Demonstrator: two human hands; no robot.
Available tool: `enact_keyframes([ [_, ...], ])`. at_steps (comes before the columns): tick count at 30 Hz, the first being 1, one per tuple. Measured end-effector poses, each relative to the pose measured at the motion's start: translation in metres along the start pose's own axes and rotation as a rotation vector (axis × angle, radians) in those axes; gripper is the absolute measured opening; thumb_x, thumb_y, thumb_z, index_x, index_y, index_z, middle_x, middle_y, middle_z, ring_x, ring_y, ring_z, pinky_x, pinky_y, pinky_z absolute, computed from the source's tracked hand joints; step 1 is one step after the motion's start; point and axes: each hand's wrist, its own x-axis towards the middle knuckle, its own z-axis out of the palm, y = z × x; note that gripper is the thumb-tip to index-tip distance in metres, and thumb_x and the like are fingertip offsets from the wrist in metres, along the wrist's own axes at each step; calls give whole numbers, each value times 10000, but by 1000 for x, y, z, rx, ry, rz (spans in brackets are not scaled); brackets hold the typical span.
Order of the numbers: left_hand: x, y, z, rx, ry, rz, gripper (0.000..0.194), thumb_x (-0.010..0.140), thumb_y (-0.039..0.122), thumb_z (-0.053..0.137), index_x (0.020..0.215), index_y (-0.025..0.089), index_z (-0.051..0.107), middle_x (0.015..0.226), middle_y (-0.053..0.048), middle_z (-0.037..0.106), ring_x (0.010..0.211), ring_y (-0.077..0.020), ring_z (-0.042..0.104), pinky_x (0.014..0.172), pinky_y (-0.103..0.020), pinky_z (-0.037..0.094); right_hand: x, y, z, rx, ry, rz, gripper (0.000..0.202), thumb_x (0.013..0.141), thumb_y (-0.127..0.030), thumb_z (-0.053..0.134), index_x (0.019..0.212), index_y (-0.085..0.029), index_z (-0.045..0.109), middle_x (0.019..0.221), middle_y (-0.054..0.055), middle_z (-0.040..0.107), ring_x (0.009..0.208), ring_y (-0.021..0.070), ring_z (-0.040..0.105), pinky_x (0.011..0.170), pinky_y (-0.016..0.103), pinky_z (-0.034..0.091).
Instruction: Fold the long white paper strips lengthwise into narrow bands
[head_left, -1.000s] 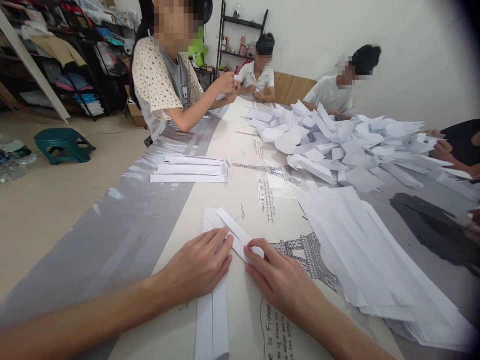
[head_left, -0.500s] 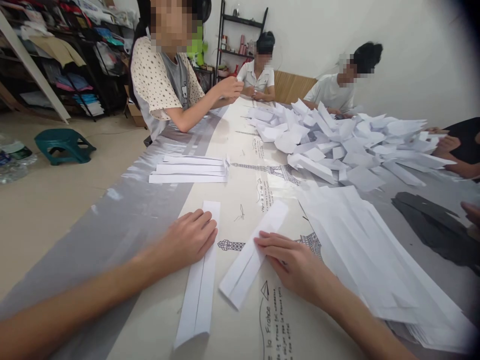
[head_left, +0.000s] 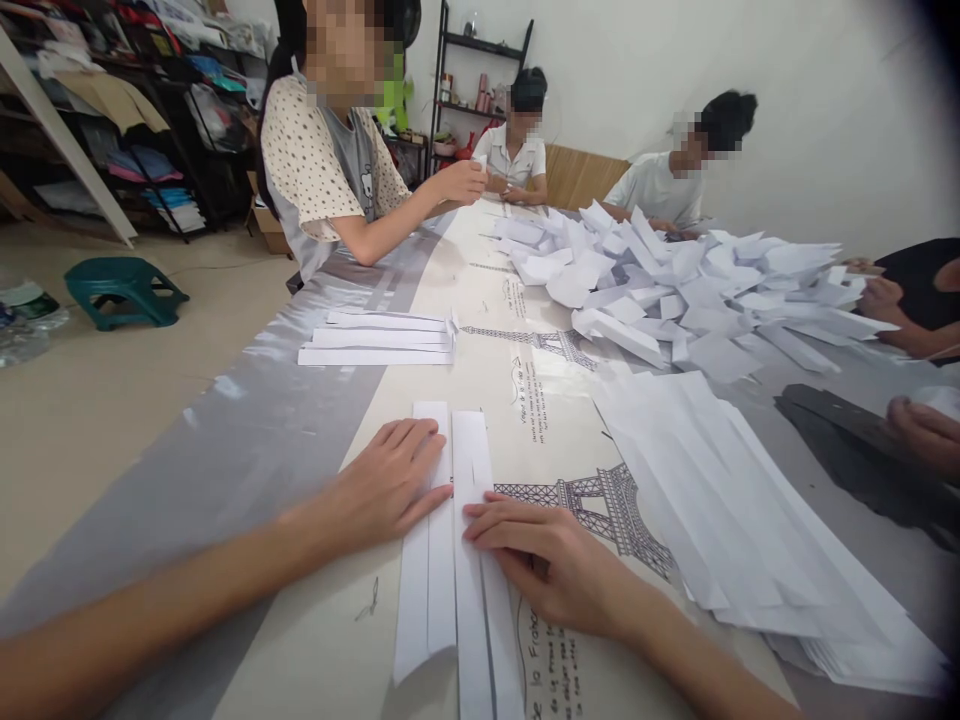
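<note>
Two long folded white paper strips lie side by side, lengthwise in front of me. My left hand (head_left: 401,475) rests palm down on the left paper strip (head_left: 425,620), its fingers spread and the thumb reaching toward the right strip. The right paper strip (head_left: 474,600) is under the fingertips of my right hand (head_left: 544,555), with the thumb tucked by its right edge, pinching it. Beyond my left hand is a row of several folded strips (head_left: 379,340). A stack of flat white paper sheets (head_left: 750,520) lies right of my right hand.
A large heap of folded white papers (head_left: 675,280) covers the far right of the table. Co-workers sit along the far side and left, and another person's hands show at the right edge near a dark cloth-like item (head_left: 847,450). A green stool (head_left: 126,290) stands on the floor.
My right hand has turned the slanted right strip straight and brought it nearer, alongside the left one. My left hand has shifted slightly right with its strip, and its fingers have spread.
</note>
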Motion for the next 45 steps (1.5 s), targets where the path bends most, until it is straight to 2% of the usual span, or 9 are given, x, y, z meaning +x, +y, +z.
enact_keyframes([
  [3, 0, 2, 4, -6, 11, 103, 437, 1100, 343, 374, 1455, 102, 453, 1507, -187, 484, 1398, -315, 459, 1130, -484, 417, 0, 4, 0, 4, 6, -16, 309, 975, -64, 491, 1109, -214, 727, 1109, 32, 778, 1179, 161, 695, 1179, 427, 474],
  [7, 0, 0, 10, -24, -12, 190, 447, 1117, 317, 332, 1479, 87, 457, 1524, -157, 508, 1460, -286, 419, 1192, -447, 387, -1, 14, 1, -79, 49, -52, 319, 1017, -123, 471, 1243, -192, 684, 1321, 88, 701, 1282, 184, 635, 1102, 396, 548],
  [14, -1, -7, 11, -127, -23, 157, 479, 1098, 353, 400, 1507, 108, 449, 1574, -158, 454, 1504, -288, 362, 1206, -453, 391, 3, 27, 8, -477, 23, 51, 613, 1072, -279, 456, 1631, -161, 235, 1667, 103, 312, 1548, 260, 273, 1249, 530, 334],
  [18, -1, -9, 13, -152, -27, 146, 505, 1097, 387, 404, 1542, 151, 404, 1628, -141, 373, 1524, -285, 328, 1230, -466, 347, 4, 23, 13, -589, 19, 76, 635, 1076, -289, 425, 1646, -166, 175, 1667, 95, 301, 1541, 253, 286, 1243, 503, 353],
  [24, 0, -5, 13, -91, -4, 146, 475, 1093, 370, 402, 1482, 109, 476, 1578, -178, 443, 1485, -309, 399, 1190, -466, 396, 3, 18, 18, -687, 36, 94, 638, 1081, -262, 383, 1653, -157, 119, 1662, 101, 295, 1542, 249, 271, 1244, 488, 354],
  [29, 0, -4, 11, -44, -10, 166, 481, 1095, 360, 390, 1463, 68, 490, 1551, -214, 465, 1470, -330, 419, 1173, -482, 416, 4, 15, 20, -718, 19, 107, 613, 1083, -270, 373, 1646, -134, 171, 1646, 119, 324, 1532, 262, 299, 1226, 505, 380],
  [34, 2, -4, 10, -117, 5, 140, 449, 1095, 379, 405, 1454, 126, 497, 1537, -170, 497, 1455, -304, 444, 1156, -471, 440, 5, 15, 19, -716, 31, 118, 555, 1084, -283, 374, 1605, -105, 300, 1641, 129, 354, 1525, 274, 332, 1221, 527, 384],
  [41, 11, -1, 20, -239, 61, -1, 280, 1079, 394, 462, 1191, 192, 621, 1363, -120, 604, 1330, -278, 543, 1086, -458, 486, 18, 30, 3, -597, 102, 64, 387, 1061, -183, 398, 1407, -187, 571, 1447, 92, 609, 1391, 267, 514, 1136, 511, 490],
  [45, 11, -1, 23, -227, 38, -39, 402, 1070, 447, 467, 1367, 181, 522, 1495, -135, 519, 1411, -279, 473, 1164, -462, 416, 29, 34, -1, -631, 54, 52, 455, 1048, -195, 413, 1496, -139, 475, 1545, 119, 515, 1475, 269, 416, 1184, 501, 439],
])
